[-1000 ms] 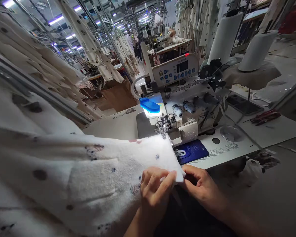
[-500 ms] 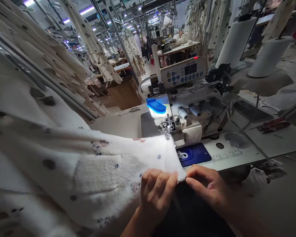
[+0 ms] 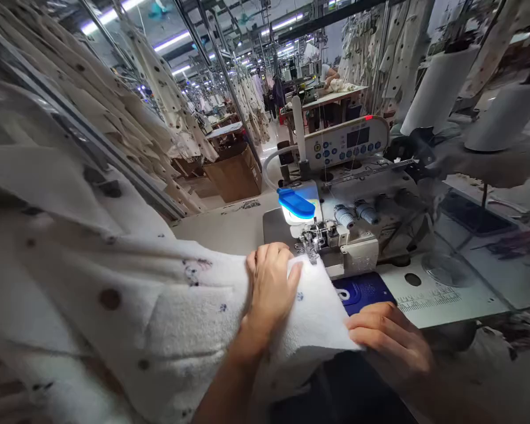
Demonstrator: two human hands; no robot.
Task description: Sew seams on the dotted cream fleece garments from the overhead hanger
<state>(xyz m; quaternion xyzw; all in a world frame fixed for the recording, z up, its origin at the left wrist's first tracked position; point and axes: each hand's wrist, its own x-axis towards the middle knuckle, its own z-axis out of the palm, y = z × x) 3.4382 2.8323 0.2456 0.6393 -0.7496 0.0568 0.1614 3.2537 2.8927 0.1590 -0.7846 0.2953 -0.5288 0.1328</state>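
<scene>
A white fleece fabric with small dark prints lies across the table from the left, its edge reaching the presser foot of an overlock sewing machine. My left hand rests flat on the fabric just before the presser foot, fingers together and stretched out. My right hand grips the near right corner of the fabric, fingers curled over its edge, in front of a blue plate on the machine bed.
The machine carries a blue-capped lamp and a control panel. White thread cones stand at the right. The sewing table bears a ruler strip. Printed garments hang at left. A cardboard box and another workstation lie beyond.
My left hand moved from the fabric's near corner forward onto the fabric by the presser foot. The fabric edge was pushed up to the foot. My right hand kept the corner.
</scene>
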